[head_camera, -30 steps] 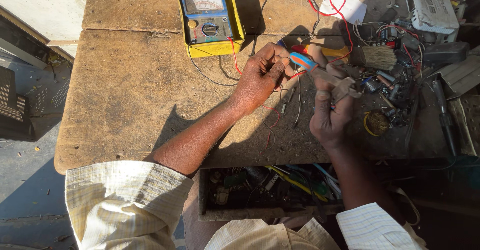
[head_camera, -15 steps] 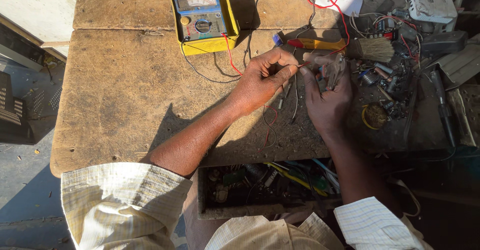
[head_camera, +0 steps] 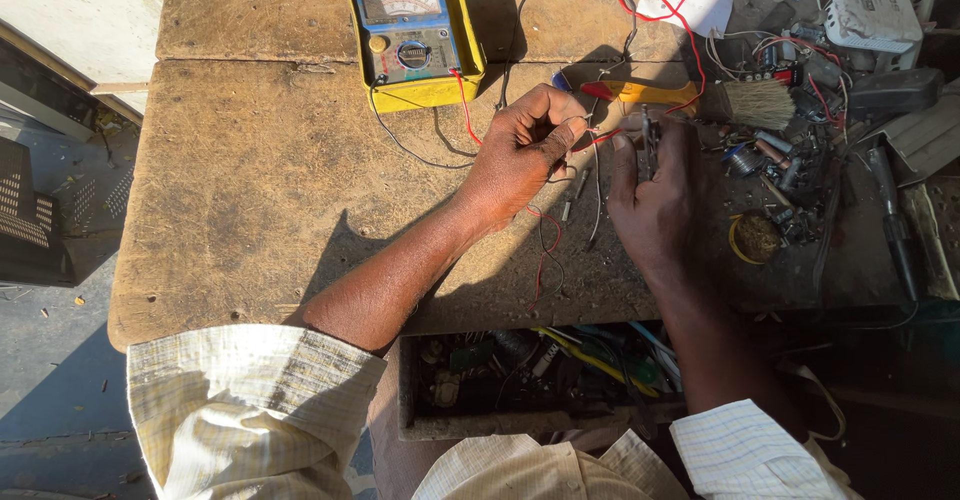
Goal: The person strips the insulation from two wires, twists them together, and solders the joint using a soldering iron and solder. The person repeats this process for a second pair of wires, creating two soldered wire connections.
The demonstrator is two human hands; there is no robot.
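Observation:
My left hand is closed in a pinch on a thin red wire that runs across to my right hand. My right hand grips a small dark metal part upright between thumb and fingers, a few centimetres to the right of the left hand. Both hands hover over the worn wooden bench. A yellow analogue multimeter lies behind the left hand, and its red and black leads trail toward my hands. How the wire meets the part is hidden by my fingers.
A screwdriver with a yellow and red handle and a brush lie just behind my hands. Small components, wires and a white box crowd the right side. An open drawer full of parts sits under the bench edge.
My hands have drawn closer together. A second ago a red-and-blue piece showed at my left fingertips; now they pinch only the thin wire. The right hand has turned the dark part upright.

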